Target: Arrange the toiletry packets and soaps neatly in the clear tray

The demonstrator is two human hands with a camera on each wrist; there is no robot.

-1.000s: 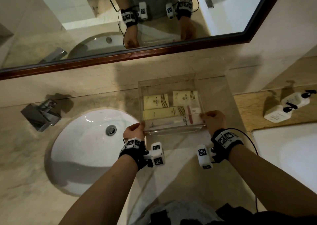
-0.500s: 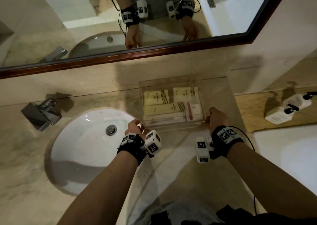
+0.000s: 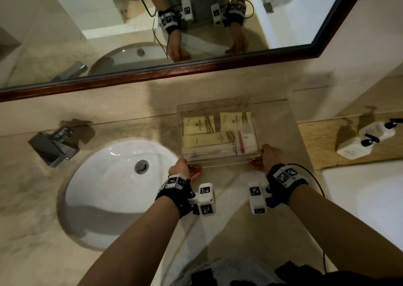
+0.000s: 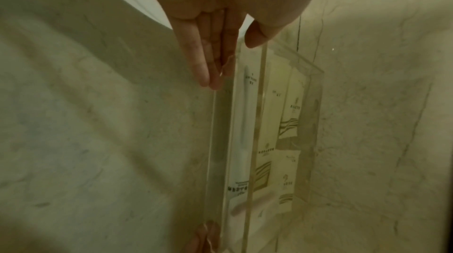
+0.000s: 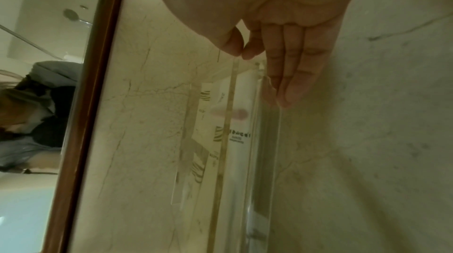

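The clear tray stands on the marble counter right of the sink. Inside lie two cream packets at the back, a long cream packet, a white toothbrush packet and a pink nail file, all flat and side by side. My left hand is at the front left corner. Its fingers lie straight along the front wall, the thumb at the corner. My right hand is at the front right corner. Three fingers lie straight on the front wall while thumb and forefinger pinch the corner of the tray.
The white sink and chrome faucet are to the left. The backsplash and a wood-framed mirror rise just behind the tray. Two white pump bottles stand on a wooden ledge at the right, with a white basin edge below it.
Both hands have shifted from gripping the front corners to lying with fingers flat along the front wall. The tray has moved a little toward the back wall.
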